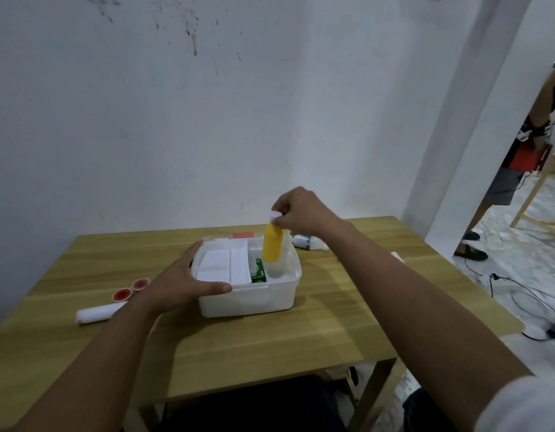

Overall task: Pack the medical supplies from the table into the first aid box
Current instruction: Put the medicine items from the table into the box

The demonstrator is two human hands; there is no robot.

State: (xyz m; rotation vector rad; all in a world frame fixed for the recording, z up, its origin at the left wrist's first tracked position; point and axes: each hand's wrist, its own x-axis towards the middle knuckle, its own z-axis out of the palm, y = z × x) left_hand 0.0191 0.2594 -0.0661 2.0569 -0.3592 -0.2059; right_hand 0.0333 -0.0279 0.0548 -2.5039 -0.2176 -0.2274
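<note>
A white first aid box stands open in the middle of the wooden table. My left hand grips its near left rim. My right hand pinches the white cap of a yellow bottle, which hangs upright over the box's right compartment. Inside lie white packets and a green carton. Two red-lidded cups and a white gauze roll lie left of the box. A white tube lies behind the box on the right.
The table stands against a white wall. A small white item lies near the table's right edge. Another person stands at the right, with cables on the floor and a wooden frame nearby.
</note>
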